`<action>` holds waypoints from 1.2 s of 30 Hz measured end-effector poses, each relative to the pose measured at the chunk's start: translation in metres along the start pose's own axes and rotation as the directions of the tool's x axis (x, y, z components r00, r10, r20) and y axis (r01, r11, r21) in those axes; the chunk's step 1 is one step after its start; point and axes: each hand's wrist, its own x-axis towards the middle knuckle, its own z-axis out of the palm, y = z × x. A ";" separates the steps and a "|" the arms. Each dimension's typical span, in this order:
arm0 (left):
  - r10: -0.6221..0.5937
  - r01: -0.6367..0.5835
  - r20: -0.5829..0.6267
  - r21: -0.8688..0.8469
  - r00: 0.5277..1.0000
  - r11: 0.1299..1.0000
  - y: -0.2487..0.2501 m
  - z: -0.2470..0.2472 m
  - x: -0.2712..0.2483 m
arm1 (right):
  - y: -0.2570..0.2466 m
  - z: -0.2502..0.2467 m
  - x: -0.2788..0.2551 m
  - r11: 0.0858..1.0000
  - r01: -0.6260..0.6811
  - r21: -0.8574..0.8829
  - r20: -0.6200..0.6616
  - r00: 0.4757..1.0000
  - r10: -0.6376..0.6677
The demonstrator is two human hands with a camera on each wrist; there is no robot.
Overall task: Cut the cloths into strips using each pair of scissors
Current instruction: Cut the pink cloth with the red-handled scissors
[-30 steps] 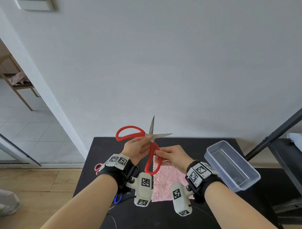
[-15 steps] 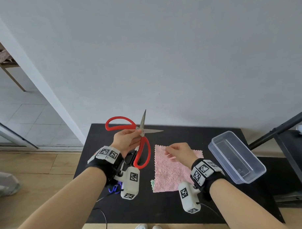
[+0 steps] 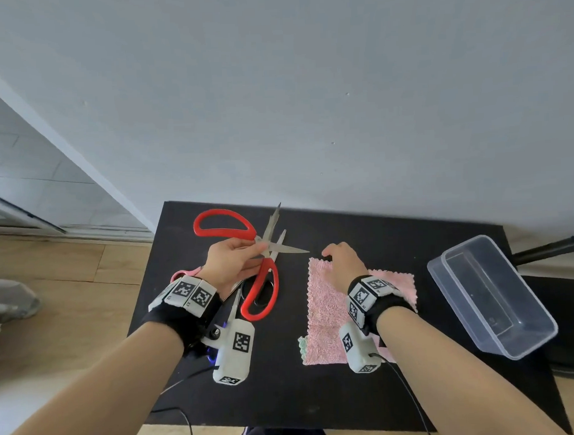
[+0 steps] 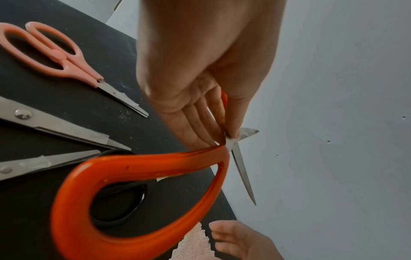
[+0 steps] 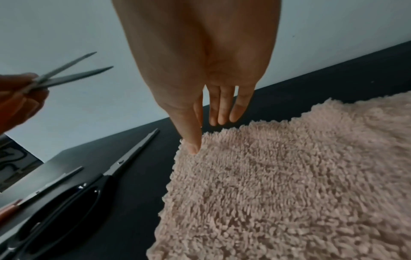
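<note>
Here the red scissors (image 3: 248,257) are glossy plastic at the handles, two long teardrop loops, with plain steel blades spread wide apart. The left hand (image 3: 230,263) pinches them at the pivot between thumb and fingertips and holds them above the table (image 3: 377,233), one loop pointing to about ten o'clock in the head view, the other to six. The pink cloth (image 3: 328,316) is a shaggy, looped-pile rectangle with a ragged edge, lying flat at the table's middle, at about three o'clock from the red scissors. The right hand (image 3: 344,264) sits at the cloth's far left corner, fingers nearly straight and pointing down, the thumb tip pressing on the pile; it grips nothing.

The table is matte black and stands against a pale painted wall with a few small pits. A clear plastic box (image 3: 490,295), rectangular with rounded corners, sits tilted at the table's three o'clock edge. Under the left hand lie more pairs: black-handled scissors (image 5: 66,202) with long steel blades, pink scissors (image 4: 55,56) with small oval loops, and a further steel pair whose handles are hidden. Wood floor shows at nine o'clock.
</note>
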 end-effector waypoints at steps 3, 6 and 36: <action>-0.018 0.018 0.004 0.003 1.000 1.000 -0.003 -0.003 0.005 | -0.001 0.003 0.005 0.995 0.002 -0.098 0.045 0.999 0.002; -0.033 0.033 0.011 0.007 0.999 0.999 -0.007 -0.005 0.010 | -0.002 0.003 0.008 0.983 0.021 -0.180 0.051 0.999 -0.012; 0.095 -0.121 0.179 0.142 0.979 0.982 0.012 0.049 -0.082 | 0.009 -0.101 -0.098 0.816 0.313 0.487 -0.298 0.937 -0.182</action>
